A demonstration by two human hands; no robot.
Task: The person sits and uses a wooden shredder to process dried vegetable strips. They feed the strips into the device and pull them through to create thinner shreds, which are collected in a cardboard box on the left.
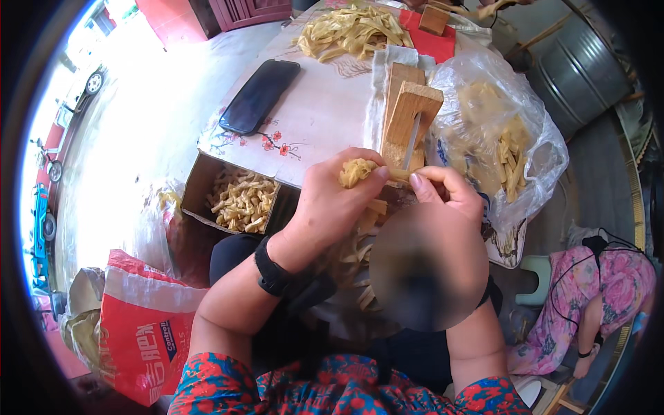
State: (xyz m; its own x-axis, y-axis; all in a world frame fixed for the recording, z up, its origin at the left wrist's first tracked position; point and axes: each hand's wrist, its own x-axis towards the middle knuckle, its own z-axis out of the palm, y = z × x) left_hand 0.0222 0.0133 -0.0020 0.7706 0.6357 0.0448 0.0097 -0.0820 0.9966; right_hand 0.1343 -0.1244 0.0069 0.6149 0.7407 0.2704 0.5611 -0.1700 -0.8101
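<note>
My left hand (332, 199) is closed around a pale yellow strip (397, 173), and a crumpled lump (356, 172) of the same stuff bulges out above its fist. Thumb and fingers of my right hand (451, 192) pinch the strip's other end. Just beyond the strip stands a wooden block stand (415, 109) with a thin metal blade (412, 140) set upright in it. More loose strips (363, 244) hang below my hands, over my lap. A round blurred patch covers my right wrist and part of that hand.
Left of my hands, a cardboard box (194, 197) holds many short knotted pieces (241, 199). A smartphone (259, 96) and a strip pile (355, 31) lie on the table (321, 114). Right stands a clear plastic bag (544, 150) of strips. A person in floral clothing (596, 301) is at right.
</note>
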